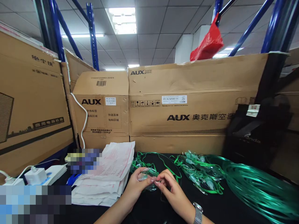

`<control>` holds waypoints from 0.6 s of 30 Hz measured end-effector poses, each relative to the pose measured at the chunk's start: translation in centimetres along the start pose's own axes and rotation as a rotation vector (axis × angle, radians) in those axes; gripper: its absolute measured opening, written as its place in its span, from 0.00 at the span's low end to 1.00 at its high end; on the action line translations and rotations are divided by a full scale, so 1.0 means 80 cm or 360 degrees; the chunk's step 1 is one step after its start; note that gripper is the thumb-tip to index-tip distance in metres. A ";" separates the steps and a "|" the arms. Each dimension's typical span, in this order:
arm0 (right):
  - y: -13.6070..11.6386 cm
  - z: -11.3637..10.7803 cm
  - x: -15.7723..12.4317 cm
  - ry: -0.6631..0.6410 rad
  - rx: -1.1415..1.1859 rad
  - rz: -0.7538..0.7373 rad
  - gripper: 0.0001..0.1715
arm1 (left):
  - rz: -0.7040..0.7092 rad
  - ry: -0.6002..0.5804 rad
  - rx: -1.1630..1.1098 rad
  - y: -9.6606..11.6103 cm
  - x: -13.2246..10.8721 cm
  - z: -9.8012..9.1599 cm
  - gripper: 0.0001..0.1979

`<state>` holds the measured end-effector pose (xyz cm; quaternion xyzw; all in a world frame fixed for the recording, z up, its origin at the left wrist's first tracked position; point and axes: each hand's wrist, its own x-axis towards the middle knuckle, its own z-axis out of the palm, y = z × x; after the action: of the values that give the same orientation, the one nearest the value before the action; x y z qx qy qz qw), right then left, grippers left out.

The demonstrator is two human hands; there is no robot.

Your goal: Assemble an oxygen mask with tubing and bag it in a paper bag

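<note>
Mask (149,173), clear, sits in left hand (136,186) over tabletop (149,212), short of back edge; right hand (172,189) narrow at its rim, grip can't tell. Handling looks midway. Probably remaining: mask pile (201,173) near back edge, coiled tubing (259,183) along right edge.

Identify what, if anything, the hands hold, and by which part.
The left hand holds a clear mask-like piece by its left side. The right hand is near its right edge; whether it grips is unclear.
</note>
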<state>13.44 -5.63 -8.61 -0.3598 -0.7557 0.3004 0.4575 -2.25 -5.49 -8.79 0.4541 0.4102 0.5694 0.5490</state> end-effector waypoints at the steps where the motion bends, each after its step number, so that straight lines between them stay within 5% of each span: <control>1: 0.000 0.000 0.000 -0.0005 -0.0006 0.0000 0.13 | -0.0004 -0.0001 -0.0007 0.001 0.000 0.000 0.25; 18: 0.000 0.002 -0.001 -0.0054 -0.0040 -0.0004 0.15 | 0.0000 -0.0017 0.0002 0.007 -0.002 0.002 0.24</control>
<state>13.35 -5.77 -8.69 -0.3594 -0.7674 0.2964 0.4405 -2.25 -5.71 -8.26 0.4575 0.4076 0.5668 0.5507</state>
